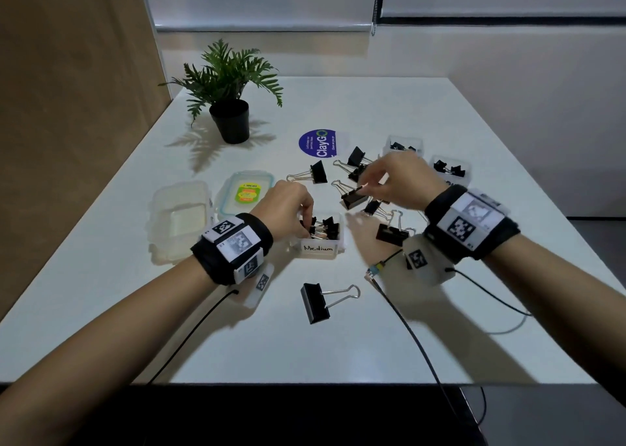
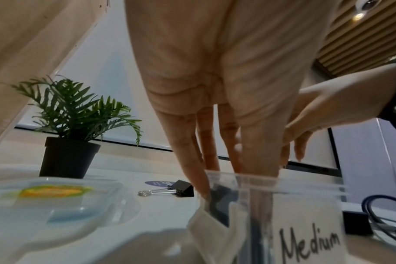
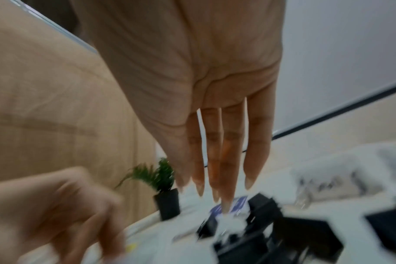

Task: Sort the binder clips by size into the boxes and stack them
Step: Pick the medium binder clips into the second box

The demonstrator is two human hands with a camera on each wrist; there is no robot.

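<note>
A clear box labelled "Medium" [image 1: 321, 247] [image 2: 305, 214] stands mid-table with several black binder clips inside. My left hand [image 1: 291, 208] [image 2: 226, 169] dips into it, thumb and fingers on either side of a clip [image 1: 316, 230] [image 2: 219, 196], pinching it. My right hand [image 1: 396, 181] [image 3: 215, 178] hovers over a loose pile of clips, fingers straight and pointing down, tips at a black clip [image 1: 352, 197]. More loose clips lie at the far left [image 1: 313, 173], right [image 1: 391, 233] and front [image 1: 316, 301]. Two other clear boxes [image 1: 404, 140] [image 1: 452, 178] at the back right hold clips.
Two clear lids [image 1: 179, 215] [image 1: 245, 191] lie left of the Medium box. A potted plant [image 1: 230, 120] stands at the back left, with a blue round sticker [image 1: 318, 142] mid-table. Thin cables trail from both wrists over the front edge. A wooden panel borders the table's left.
</note>
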